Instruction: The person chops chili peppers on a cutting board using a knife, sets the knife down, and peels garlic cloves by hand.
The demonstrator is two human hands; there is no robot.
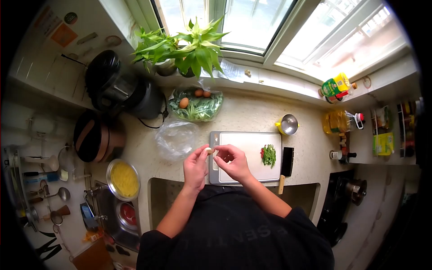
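Observation:
My left hand (196, 168) pinches a small pale piece, perhaps a garlic clove (209, 151), above the left edge of the cutting board (243, 173). Close beside it, my right hand (234, 163) has its thumb and fingers curled near the piece; whether they grip part of it is too small to tell. Chopped green pieces (269, 155) with a little red lie on the board's right part. A cleaver (287, 163) with a wooden handle rests along the board's right edge.
Behind the hands lie a clear plastic bag (177, 138) and a bag of greens (198, 107) with eggs. A yellow-handled metal cup (288, 124) stands beyond the board. A bowl of yellow shreds (123, 179) sits left, near the sink (112, 220); the stove (335, 198) is right.

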